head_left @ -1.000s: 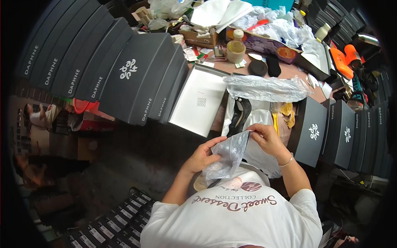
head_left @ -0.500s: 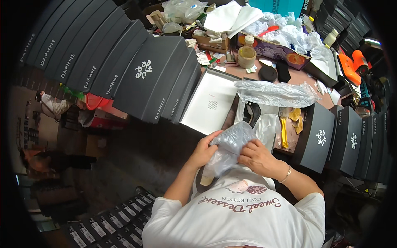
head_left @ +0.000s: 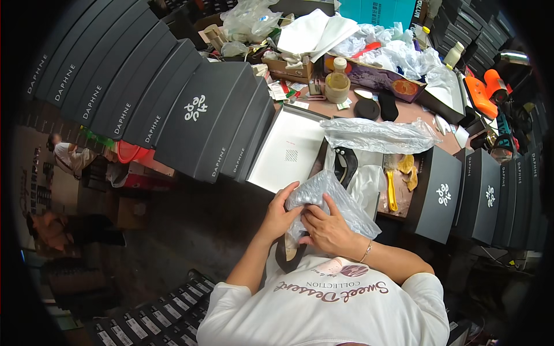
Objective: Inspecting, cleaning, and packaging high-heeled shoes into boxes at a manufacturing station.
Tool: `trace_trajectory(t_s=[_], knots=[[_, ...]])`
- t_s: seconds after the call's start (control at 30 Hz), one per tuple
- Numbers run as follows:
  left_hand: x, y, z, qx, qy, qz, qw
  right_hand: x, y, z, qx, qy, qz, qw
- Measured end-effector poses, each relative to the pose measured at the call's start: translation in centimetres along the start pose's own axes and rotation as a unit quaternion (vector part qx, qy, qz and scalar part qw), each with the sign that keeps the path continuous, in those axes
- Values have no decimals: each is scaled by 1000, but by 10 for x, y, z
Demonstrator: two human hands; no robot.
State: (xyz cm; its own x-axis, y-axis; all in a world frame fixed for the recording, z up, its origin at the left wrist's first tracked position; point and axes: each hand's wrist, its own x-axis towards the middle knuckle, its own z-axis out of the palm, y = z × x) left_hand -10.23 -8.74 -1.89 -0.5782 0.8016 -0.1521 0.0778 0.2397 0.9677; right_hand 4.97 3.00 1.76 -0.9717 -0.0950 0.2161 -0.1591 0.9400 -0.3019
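Note:
A clear plastic bag (head_left: 349, 199) is bunched between my hands, close to my lap. Out of its lower end pokes a dark shoe (head_left: 288, 256) with a tan inside; the rest of it is covered. My left hand (head_left: 280, 214) is closed around the bag's left side. Bent over the bag's middle, my right hand (head_left: 333, 230) pinches the plastic, its index finger raised. Just beyond my hands, another black shoe (head_left: 345, 165) lies in an open shoebox beside white tissue (head_left: 367, 185). A white-lined box lid (head_left: 288, 147) sits to the left of that shoe.
Dark shoeboxes (head_left: 202, 121) are stacked at the left, and more (head_left: 435, 193) stand at the right. Crumpled plastic wrap (head_left: 381, 135) lies across the open box's far end. A yellow-handled tool (head_left: 392, 190), a bottle (head_left: 337, 83) and crumpled paper (head_left: 398, 55) are on the cluttered table.
My right hand has moved left and down across the bag, closer to my left hand. The bag has spread out to the right, beneath my right hand.

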Motion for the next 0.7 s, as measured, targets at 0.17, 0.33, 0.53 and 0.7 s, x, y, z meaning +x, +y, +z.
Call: trace_trajectory(t_s=[0.17, 0.33, 0.53, 0.7], knots=[[9, -6, -10, 19, -8, 47, 999, -10, 25, -15, 158, 96, 26, 982], [11, 18, -17, -67, -74, 14, 995, 14, 80, -45, 305, 172, 212, 912], [12, 10, -12, -172, -23, -12, 985, 25, 108, -43, 244, 81, 211, 943], [17, -10, -2, -246, 60, -32, 967, 36, 110, -46, 186, 78, 203, 958]])
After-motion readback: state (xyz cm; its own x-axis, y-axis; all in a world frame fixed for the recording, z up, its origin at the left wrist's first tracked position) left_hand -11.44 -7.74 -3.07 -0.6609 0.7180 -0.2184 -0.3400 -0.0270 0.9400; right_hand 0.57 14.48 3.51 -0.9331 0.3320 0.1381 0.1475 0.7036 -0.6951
